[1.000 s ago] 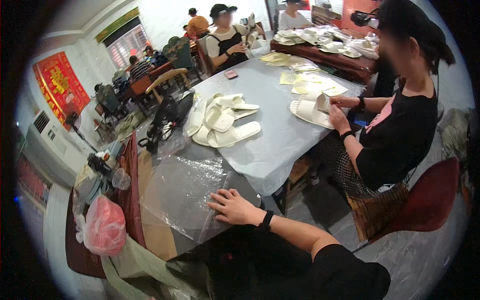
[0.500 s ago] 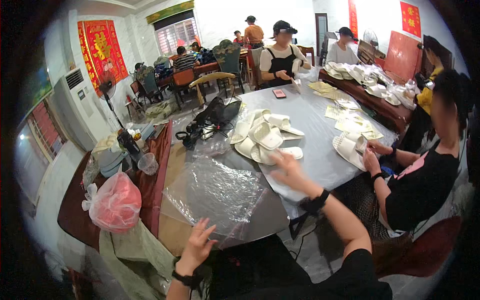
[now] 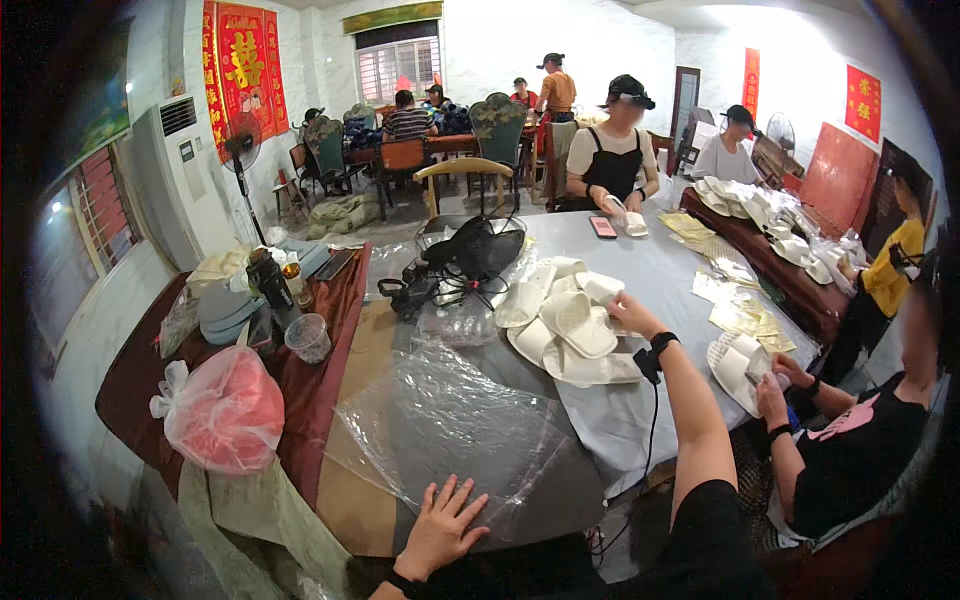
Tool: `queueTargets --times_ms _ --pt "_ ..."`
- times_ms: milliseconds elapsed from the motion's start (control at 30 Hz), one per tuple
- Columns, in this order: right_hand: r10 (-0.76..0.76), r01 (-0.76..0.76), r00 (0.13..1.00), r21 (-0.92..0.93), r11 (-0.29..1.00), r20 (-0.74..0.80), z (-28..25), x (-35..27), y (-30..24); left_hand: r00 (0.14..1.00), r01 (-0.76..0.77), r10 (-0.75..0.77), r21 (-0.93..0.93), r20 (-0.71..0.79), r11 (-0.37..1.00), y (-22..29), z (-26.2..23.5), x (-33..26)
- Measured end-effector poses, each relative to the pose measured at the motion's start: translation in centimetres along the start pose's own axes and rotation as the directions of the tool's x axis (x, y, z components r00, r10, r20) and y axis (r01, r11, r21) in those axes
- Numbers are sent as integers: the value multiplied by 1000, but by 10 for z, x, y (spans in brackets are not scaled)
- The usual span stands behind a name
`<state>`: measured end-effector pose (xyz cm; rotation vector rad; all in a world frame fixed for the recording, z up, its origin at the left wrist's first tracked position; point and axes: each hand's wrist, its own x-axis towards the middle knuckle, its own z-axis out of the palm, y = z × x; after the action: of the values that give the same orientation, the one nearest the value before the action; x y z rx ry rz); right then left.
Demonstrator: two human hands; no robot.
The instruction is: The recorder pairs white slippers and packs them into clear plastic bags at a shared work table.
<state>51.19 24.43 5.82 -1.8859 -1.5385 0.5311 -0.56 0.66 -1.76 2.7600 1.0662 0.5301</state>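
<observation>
A heap of cream slippers [image 3: 580, 325] lies on the grey table covering ahead of me. At the heap's right side my right hand [image 3: 637, 316] has its fingers closed on the edge of one slipper [image 3: 602, 288]; its fingertips are partly hidden. Nearer to me a clear plastic bag [image 3: 450, 415] is spread flat. My left hand [image 3: 443, 530] rests open on the near table edge by the bag's lower corner, its fingers apart and holding nothing.
Black straps and mesh gear [image 3: 470, 260] lie behind the bag. On the left side table stand a tied bag with red contents [image 3: 225, 410], a plastic cup [image 3: 307, 340] and a dark bottle [image 3: 268, 280]. Co-workers handle slippers at right and across, near a phone [image 3: 602, 228] and paper sheets [image 3: 740, 300].
My right hand has reached forward onto the slipper heap and closed on a slipper. My left hand has come down flat beside the bag. The view has shifted with my head.
</observation>
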Motion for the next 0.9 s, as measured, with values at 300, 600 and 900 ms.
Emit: queueTargets --times_ms 300,600,900 --pt "-151 138 988 237 962 36 17 13 -22 1000 22 -22 -16 0 1000 0 -5 8" --pt "122 -111 992 -300 947 20 33 13 -44 1000 15 -16 -15 -27 1000 -2 -2 5" --pt "54 -53 998 -31 998 45 38 57 16 1000 21 -21 -43 -21 999 2 1 0"
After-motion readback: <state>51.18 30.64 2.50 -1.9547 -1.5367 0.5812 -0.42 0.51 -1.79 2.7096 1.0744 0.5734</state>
